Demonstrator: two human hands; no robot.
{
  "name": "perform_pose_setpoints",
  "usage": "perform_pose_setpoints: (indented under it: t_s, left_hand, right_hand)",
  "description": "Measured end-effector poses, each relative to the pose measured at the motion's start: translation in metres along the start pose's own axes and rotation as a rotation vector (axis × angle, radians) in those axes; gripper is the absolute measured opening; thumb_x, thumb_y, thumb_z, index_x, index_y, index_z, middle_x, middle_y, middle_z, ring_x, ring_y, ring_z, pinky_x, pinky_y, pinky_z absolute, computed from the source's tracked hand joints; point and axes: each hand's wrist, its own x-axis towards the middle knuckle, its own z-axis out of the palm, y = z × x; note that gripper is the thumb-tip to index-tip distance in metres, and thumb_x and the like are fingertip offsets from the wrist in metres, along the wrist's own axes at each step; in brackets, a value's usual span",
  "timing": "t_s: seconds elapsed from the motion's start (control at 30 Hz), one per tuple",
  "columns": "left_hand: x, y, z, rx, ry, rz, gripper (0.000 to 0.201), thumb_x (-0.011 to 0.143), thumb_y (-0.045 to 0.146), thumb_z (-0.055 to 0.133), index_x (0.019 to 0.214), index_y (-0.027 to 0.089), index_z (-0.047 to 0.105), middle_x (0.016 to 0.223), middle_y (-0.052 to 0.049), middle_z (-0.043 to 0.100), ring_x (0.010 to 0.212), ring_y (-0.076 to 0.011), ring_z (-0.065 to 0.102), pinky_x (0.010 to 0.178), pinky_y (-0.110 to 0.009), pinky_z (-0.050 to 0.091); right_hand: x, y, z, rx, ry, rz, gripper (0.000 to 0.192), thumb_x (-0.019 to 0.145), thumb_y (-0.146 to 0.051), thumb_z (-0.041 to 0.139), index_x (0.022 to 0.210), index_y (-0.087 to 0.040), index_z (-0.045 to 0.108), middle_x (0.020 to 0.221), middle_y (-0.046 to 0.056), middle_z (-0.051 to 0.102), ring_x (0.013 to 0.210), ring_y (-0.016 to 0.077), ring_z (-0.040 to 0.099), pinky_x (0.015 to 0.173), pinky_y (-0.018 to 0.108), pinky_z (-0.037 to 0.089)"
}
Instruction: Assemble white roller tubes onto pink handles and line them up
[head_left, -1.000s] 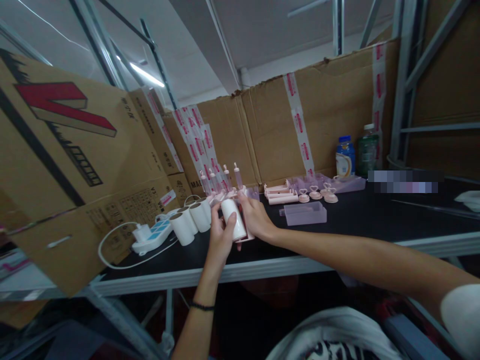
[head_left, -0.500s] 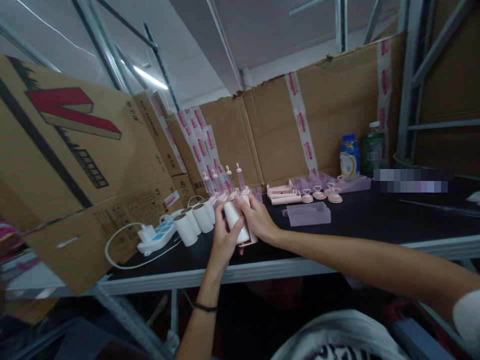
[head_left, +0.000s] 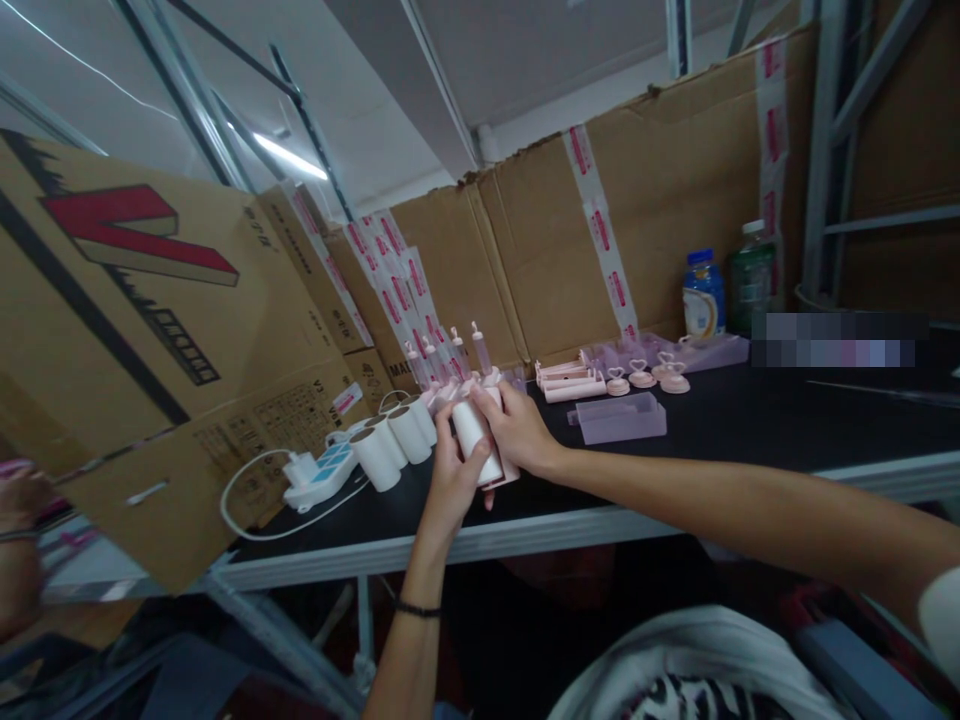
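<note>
My left hand [head_left: 451, 478] is closed round a white paper roll [head_left: 478, 442], thumb lying along its side. My right hand [head_left: 525, 432] grips a pink plastic holder [head_left: 511, 470] pressed side by side with the roll; fingers hide part of both pieces, so I cannot tell how far the roll sits inside the holder. Just behind my hands stand several pink parts with upright stems [head_left: 481, 346]. To the left, several more white rolls [head_left: 375, 459] with brown cores stand on the black tabletop [head_left: 720, 435].
Right of my hands lie a translucent purple case [head_left: 621, 418], pink holders [head_left: 574, 388] and heart-topped pink pieces [head_left: 642, 376]. A power strip [head_left: 322, 482] with a white cable lies left. Two bottles [head_left: 703, 295] stand behind, against cardboard [head_left: 540, 250]. Another person's hand [head_left: 21, 500] shows far left.
The camera view has shifted slightly. Both hands keep their hold on the roll and the holder with little visible movement. The other person's hand and forearm show more at far left.
</note>
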Motion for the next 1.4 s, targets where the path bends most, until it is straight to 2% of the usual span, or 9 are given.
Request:
perform_pose_setpoints:
  t_s: [0.2,0.3,0.4,0.6,0.7,0.87,1.0,1.23,1.4]
  left_hand:
    - [0.0,-0.001,-0.001,0.028,-0.001,-0.006,0.072,0.083,0.039,0.074,0.143,0.033,0.035,0.103,-0.004,0.064,0.061,-0.0142,0.061,0.043,-0.022,0.052]
    - [0.001,-0.003,-0.001,0.099,0.002,0.085,0.07,0.083,0.035,0.074,0.143,0.029,0.038,0.123,-0.009,0.062,0.085,-0.0196,0.067,0.06,-0.026,0.059]
    - [0.001,-0.004,-0.001,0.176,0.004,0.172,0.068,0.085,0.032,0.071,0.145,0.026,0.038,0.137,-0.012,0.057,0.106,-0.024,0.066,0.077,-0.03,0.061]
    - [-0.003,0.002,0.003,0.177,0.052,0.196,0.079,0.089,0.036,0.069,0.157,0.03,0.03,0.158,-0.013,0.042,0.121,-0.0291,0.062,0.073,-0.03,0.063]
    - [-0.004,0.005,0.005,0.152,0.074,0.194,0.084,0.088,0.039,0.071,0.16,0.032,0.029,0.161,-0.012,0.042,0.122,-0.0299,0.063,0.073,-0.03,0.063]
    - [-0.005,0.005,0.004,0.176,0.046,0.194,0.086,0.091,0.041,0.069,0.163,0.033,0.023,0.169,-0.008,0.031,0.138,-0.0316,0.054,0.081,-0.03,0.063]
    - [-0.006,0.007,0.004,0.152,0.066,0.207,0.089,0.086,0.04,0.074,0.162,0.032,0.028,0.165,-0.008,0.039,0.139,-0.0339,0.053,0.081,-0.034,0.064]
    - [-0.008,0.011,0.005,0.095,0.095,0.165,0.089,0.078,0.037,0.081,0.157,0.028,0.041,0.147,-0.012,0.06,0.118,-0.0334,0.067,0.073,-0.036,0.066]
    - [-0.006,0.006,0.002,0.157,0.067,0.182,0.091,0.081,0.04,0.078,0.16,0.025,0.035,0.144,-0.013,0.062,0.125,-0.0347,0.064,0.087,-0.043,0.064]
  right_hand:
    - [0.001,0.001,0.001,-0.007,0.007,0.016,0.037,0.1,-0.053,0.051,0.092,-0.019,0.063,0.089,0.006,0.07,0.083,0.0197,0.062,0.072,0.03,0.042]
    - [0.001,0.002,0.001,-0.023,0.026,0.032,0.034,0.098,-0.05,0.054,0.088,-0.019,0.062,0.087,0.006,0.069,0.082,0.0198,0.062,0.072,0.03,0.042]
    - [0.001,0.003,0.001,-0.002,0.039,0.012,0.034,0.097,-0.051,0.055,0.087,-0.019,0.06,0.086,0.005,0.068,0.081,0.0194,0.061,0.071,0.03,0.042]
    - [-0.002,-0.003,-0.002,0.128,0.003,-0.06,0.037,0.099,-0.057,0.051,0.094,-0.021,0.059,0.089,0.001,0.067,0.082,0.0175,0.061,0.073,0.027,0.044]
    - [-0.003,-0.006,-0.004,0.16,-0.022,-0.083,0.037,0.099,-0.059,0.05,0.096,-0.022,0.058,0.09,0.001,0.067,0.082,0.0174,0.061,0.074,0.027,0.045]
    - [-0.005,-0.006,-0.005,0.233,-0.067,-0.083,0.033,0.1,-0.056,0.049,0.1,-0.024,0.054,0.095,0.001,0.066,0.085,0.0181,0.062,0.077,0.028,0.047]
    - [-0.006,-0.004,-0.005,0.246,-0.101,-0.073,0.033,0.101,-0.057,0.047,0.104,-0.025,0.052,0.093,0.001,0.065,0.083,0.0189,0.062,0.075,0.029,0.048]
    - [-0.006,-0.002,-0.005,0.279,-0.122,-0.057,0.033,0.1,-0.057,0.047,0.105,-0.025,0.052,0.092,0.001,0.063,0.081,0.0184,0.061,0.074,0.029,0.048]
    - [-0.007,-0.001,-0.005,0.299,-0.135,-0.085,0.032,0.101,-0.057,0.046,0.105,-0.025,0.051,0.094,0.0,0.062,0.082,0.0173,0.06,0.073,0.028,0.047]
